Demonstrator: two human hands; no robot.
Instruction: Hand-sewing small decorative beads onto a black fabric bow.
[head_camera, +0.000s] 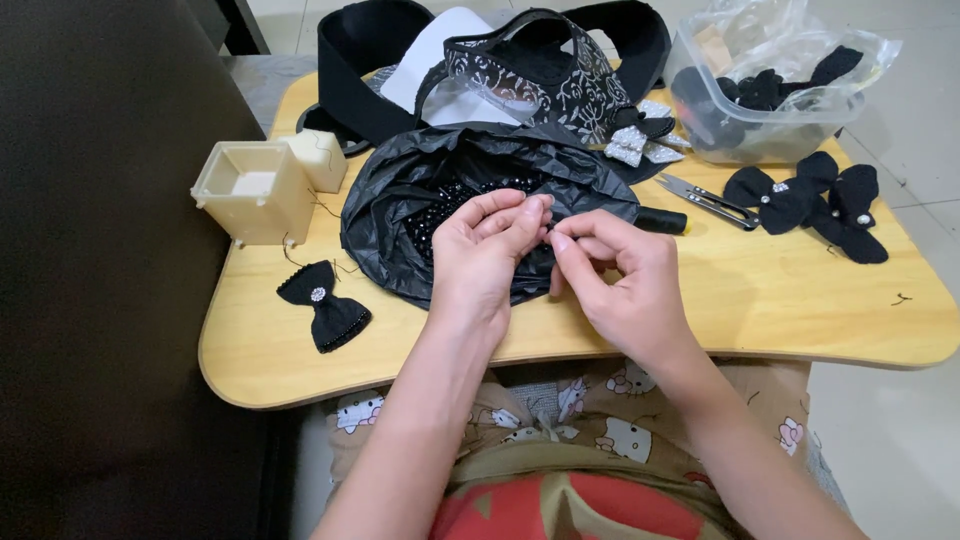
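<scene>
Two bare hands meet over a black plastic bag (400, 190) that lies open on a small wooden lap table (760, 300). The left hand (480, 250) has its fingers curled close together, and the right hand (615, 275) pinches with thumb and forefinger just beside them — whatever small thing they hold between the fingertips is too tiny to tell. Inside the bag, just above the left hand, lie many small black beads (450, 200).

To the left on the table rests a black fabric bow (325, 305) with a shiny centre, and behind it stands a cream plastic box (250, 190). To the right of the bag lie small thread snips (710, 200), near a group of black bows (810, 200). Behind these stands a clear plastic container (760, 90) with more black pieces inside. At the back of the table lies black patterned lace ribbon (560, 80).
</scene>
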